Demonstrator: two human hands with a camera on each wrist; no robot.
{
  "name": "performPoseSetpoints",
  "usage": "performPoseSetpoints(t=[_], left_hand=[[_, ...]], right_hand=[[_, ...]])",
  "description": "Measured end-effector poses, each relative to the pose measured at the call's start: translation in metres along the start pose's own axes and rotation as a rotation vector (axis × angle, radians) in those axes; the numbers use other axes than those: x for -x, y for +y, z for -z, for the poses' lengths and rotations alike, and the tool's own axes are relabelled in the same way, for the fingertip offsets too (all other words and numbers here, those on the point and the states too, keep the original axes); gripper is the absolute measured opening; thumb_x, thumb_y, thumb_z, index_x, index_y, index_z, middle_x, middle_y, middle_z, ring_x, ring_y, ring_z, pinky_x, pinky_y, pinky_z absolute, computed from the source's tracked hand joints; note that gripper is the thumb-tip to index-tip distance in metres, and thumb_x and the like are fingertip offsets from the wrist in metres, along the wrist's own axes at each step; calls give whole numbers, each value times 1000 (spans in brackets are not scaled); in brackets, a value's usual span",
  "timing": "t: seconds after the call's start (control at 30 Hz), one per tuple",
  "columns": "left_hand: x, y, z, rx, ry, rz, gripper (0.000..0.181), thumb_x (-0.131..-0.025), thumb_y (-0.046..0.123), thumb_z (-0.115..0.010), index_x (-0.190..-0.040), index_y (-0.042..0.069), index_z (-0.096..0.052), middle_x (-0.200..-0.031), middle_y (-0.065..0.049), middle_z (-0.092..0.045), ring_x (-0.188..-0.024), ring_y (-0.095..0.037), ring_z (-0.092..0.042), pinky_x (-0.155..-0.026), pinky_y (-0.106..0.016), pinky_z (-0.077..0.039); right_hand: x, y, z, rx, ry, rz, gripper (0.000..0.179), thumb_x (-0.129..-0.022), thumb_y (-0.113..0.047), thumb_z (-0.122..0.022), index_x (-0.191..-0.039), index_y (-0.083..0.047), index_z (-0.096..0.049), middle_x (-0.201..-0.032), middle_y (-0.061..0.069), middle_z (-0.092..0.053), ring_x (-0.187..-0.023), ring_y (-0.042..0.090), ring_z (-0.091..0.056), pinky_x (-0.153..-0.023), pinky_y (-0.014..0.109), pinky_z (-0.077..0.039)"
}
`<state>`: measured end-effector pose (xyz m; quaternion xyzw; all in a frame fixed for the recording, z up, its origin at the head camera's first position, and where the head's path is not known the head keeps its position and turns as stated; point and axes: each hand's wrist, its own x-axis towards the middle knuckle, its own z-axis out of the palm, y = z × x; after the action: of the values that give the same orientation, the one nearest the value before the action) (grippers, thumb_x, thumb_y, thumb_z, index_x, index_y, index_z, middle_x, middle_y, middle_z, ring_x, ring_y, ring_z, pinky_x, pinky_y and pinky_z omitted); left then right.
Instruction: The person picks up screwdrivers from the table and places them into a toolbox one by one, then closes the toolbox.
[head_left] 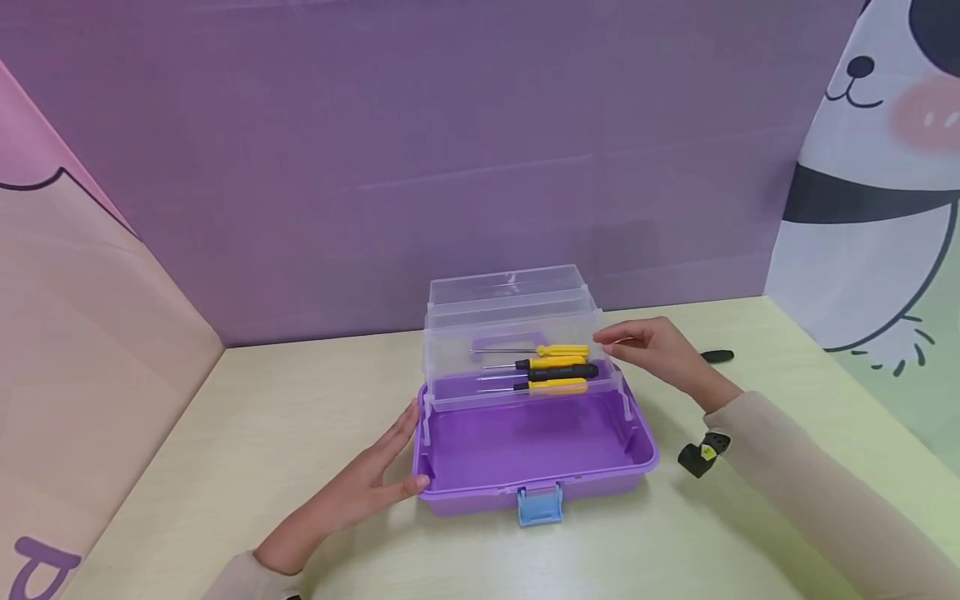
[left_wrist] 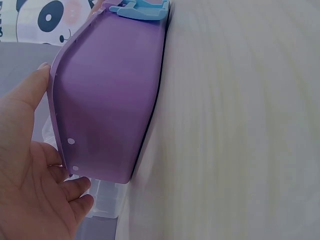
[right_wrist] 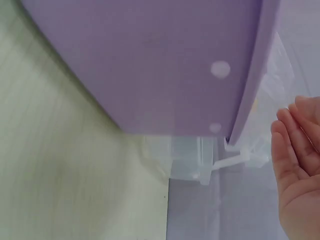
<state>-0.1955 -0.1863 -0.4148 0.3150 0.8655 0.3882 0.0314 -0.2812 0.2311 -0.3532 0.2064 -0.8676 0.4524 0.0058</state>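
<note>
A purple toolbox (head_left: 525, 442) stands with its clear lid (head_left: 506, 287) raised at the back and a blue latch (head_left: 540, 505) hanging at its front. Above its rear part sits a clear tray (head_left: 450, 358) holding several screwdrivers, with yellow-handled ones (head_left: 564, 351) and a black-handled one (head_left: 562, 372). My left hand (head_left: 367, 475) rests against the box's left end, its fingers straight along the side and thumb at the rim. Beside the tray's right end is my right hand (head_left: 652, 354), fingertips close together and nothing seen between them; whether they touch the tray, I cannot tell.
A black object (head_left: 717, 356) lies on the pale tabletop (head_left: 300, 400) behind the right wrist, partly hidden. A purple backdrop (head_left: 390, 167) rises right behind the toolbox. Printed side panels stand at left and right, one with a panda (head_left: 877, 250).
</note>
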Motion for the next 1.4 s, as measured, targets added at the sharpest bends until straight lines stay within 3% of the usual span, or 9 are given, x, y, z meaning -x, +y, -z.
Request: performPoseSetpoints(t=[0.27,0.43,0.67,0.87,0.93,1.2,1.4], left_hand=[[-1,0,1,-6,4,9,85,-91,26,-63,-152,14,-5,-158,-11,-2,-141,-42,-9,-104,-64,-23],[-1,-1,2,-10,6,13,85,-91,27,-63,-153,15,-5,-158,-9,-1,-141,-42,-9,-105,-64,-22],[-1,-3,0,-10,5,3,85,-91,26,-63,-152,15,-5,-158,-9,0,-141,-41,-8,-106,-62,-20],[-2,-2,1,-19,3,-2,85,-91,26,-63,-152,14,-5,-158,-13,-1,-141,-42,-8,-107,-62,-19],[-3,-1,1,-21,1,1,85,-91,27,-62,-152,14,-5,-158,-13,-1,-141,-42,-8,-107,-62,-19],[-2,1,2,-23,-5,12,85,-91,28,-62,-152,14,-5,-158,-12,0,-141,-42,-8,-106,-63,-20],[-2,0,1,-31,1,24,85,-92,29,-62,-152,15,-5,-158,-9,-1,-142,-39,-9,-108,-60,-20]], right_hand=[[8,6,11,4,-6,-23,31,-92,-16,-62,-118,1,-64,-118,21,-63,-102,34,-64,-85,36,-54],[12,16,17,-18,16,-40,32,-91,-15,-63,-118,2,-63,-119,22,-62,-100,24,-66,-83,37,-55],[21,29,25,-15,15,-57,32,-91,-15,-63,-118,3,-62,-119,22,-62,-100,22,-66,-82,18,-52],[26,40,37,15,22,-72,32,-92,-16,-62,-116,3,-63,-119,21,-62,-93,-5,-61,-81,15,-49],[26,44,40,27,28,-74,32,-92,-17,-62,-116,4,-63,-118,20,-63,-93,-8,-59,-81,14,-49],[25,58,52,47,32,-87,33,-91,-18,-63,-116,4,-63,-116,14,-65,-91,-7,-60,-79,14,-50],[22,69,60,91,50,-111,35,-92,-21,-62,-117,3,-63,-118,17,-64,-90,-9,-58,-78,23,-54]])
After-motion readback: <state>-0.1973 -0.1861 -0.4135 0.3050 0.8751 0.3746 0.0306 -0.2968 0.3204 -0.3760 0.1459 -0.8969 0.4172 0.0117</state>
